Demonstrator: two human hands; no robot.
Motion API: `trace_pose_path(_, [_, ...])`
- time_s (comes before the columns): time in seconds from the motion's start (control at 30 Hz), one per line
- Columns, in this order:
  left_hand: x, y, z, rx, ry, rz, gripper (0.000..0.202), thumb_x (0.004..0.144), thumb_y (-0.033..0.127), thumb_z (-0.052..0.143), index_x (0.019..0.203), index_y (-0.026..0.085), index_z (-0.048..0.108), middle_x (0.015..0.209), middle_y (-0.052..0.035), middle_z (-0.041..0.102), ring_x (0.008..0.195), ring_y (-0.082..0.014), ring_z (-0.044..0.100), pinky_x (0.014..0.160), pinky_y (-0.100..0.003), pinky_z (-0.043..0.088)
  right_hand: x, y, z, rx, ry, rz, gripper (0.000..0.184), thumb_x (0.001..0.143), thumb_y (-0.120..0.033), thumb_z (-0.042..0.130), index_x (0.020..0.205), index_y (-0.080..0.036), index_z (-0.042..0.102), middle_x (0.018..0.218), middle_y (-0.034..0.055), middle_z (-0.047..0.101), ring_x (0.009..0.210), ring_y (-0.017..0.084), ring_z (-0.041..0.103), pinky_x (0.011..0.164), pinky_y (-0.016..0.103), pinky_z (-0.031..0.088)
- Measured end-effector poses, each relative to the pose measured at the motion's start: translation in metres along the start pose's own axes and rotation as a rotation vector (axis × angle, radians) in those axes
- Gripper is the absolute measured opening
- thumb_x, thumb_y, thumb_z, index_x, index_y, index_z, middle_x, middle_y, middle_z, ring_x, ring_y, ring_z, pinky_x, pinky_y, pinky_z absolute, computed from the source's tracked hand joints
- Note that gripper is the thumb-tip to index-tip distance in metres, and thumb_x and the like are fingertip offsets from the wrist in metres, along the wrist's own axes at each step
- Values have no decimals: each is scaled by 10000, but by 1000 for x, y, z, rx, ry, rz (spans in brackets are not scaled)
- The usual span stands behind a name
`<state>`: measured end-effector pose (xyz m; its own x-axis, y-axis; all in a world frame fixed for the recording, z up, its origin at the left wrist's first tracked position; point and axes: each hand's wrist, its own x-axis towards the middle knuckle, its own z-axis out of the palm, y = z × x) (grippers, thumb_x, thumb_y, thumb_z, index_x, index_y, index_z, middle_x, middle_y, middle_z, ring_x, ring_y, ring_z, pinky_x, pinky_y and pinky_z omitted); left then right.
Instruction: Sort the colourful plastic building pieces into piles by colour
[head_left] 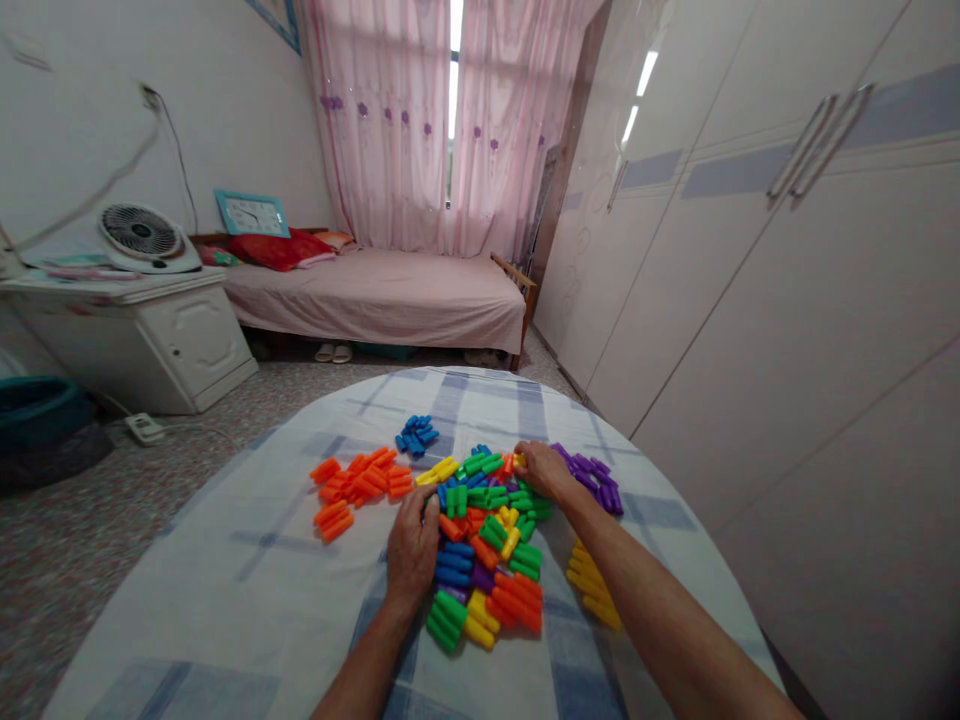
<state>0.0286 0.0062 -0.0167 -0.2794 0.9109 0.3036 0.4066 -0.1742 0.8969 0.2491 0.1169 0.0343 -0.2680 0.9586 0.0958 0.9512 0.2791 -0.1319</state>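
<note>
A mixed pile of plastic tube-shaped toy pieces [487,497] in green, blue, orange, yellow and purple lies on the table in front of me. At the pile's left edge is my left hand [411,550], its fingers curled beside blue and green pieces; whatever it holds is hidden. My right hand [546,470] reaches to the far right of the pile with fingers closed. A bit of yellow shows at its fingertips, but I cannot make out the piece. Single-colour groups lie around the pile: orange pieces [364,477], blue pieces [416,436], purple pieces [600,478] and yellow pieces [591,588], the last partly behind my right forearm.
The round table has a white and blue checked cloth [247,600]. Beyond it stands a bed [390,290] with a pink sheet. A white cabinet [180,345] bearing a fan [142,235] is at the left, above a dark bin [45,420]. Tall wardrobes [787,330] line the right.
</note>
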Motion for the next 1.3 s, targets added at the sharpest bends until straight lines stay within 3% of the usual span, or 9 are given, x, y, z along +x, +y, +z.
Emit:
trace_pose_path(0.17, [1,0,0,24,-3,14,333,890,398,362,1024,200,594,1069,-78,624,1049,-226,555,967,-401,415,-35,12,-13,-11,103,75,269,881,-329,520,1097,-186,590,1079,112,618,1009,219,561,841,312,407])
trace_pose_path(0.3, [2,0,-1,40,-11,15,338,892,403,350,1008,201,595,1056,-75,623,1041,-222,554,964,-386,413,-83,38,-19,96,236,100,257,886,-336,487,1062,-188,602,1085,88,618,1011,204,556,865,310,410])
trace_pose_path(0.43, [2,-1,-1,56,-15,9,359,889,407,350,1048,192,589,1104,-85,612,1071,-228,541,974,-389,403,-133,59,-23,180,271,137,288,874,-358,464,1053,-184,607,1031,76,642,965,205,576,857,330,429])
trace_pose_path(0.57, [3,-1,-2,58,-20,16,381,888,415,343,1050,176,591,1105,-95,614,1064,-234,544,973,-395,402,-166,58,-24,185,276,135,295,870,-357,459,1068,-191,601,1028,72,646,980,211,570,878,356,421])
trace_pose_path(0.7, [3,-2,-2,57,-20,33,380,889,416,339,1041,176,591,1093,-97,614,1063,-230,543,974,-387,402,-180,45,-22,109,279,111,276,860,-337,475,1069,-211,604,1067,78,636,1022,225,556,886,380,406])
trace_pose_path(0.9, [3,-2,-1,60,-9,25,357,889,414,341,1016,198,596,1062,-78,624,1042,-223,557,960,-378,417,-189,38,-11,35,266,37,230,824,-270,482,994,-231,632,1105,71,626,1140,238,500,951,406,380])
trace_pose_path(1.03, [2,0,0,69,0,19,336,894,394,350,1007,200,600,1041,-72,631,1022,-217,570,950,-373,428,-182,37,-10,70,308,32,236,846,-305,473,999,-232,638,1121,79,618,1155,251,495,982,439,371])
trace_pose_path(1.13, [2,0,2,61,6,16,337,899,383,356,1041,190,593,1079,-80,625,1048,-218,561,960,-377,422,-160,21,-20,169,337,-26,250,872,-325,465,1031,-220,626,1133,86,604,1144,243,501,973,427,384])
trace_pose_path(1.3, [1,2,2,58,36,32,321,900,366,368,1053,184,584,1094,-82,616,1061,-217,553,969,-379,413,-95,-37,-34,309,273,-228,250,871,-251,484,1081,-206,610,1131,77,601,1091,205,521,955,369,402])
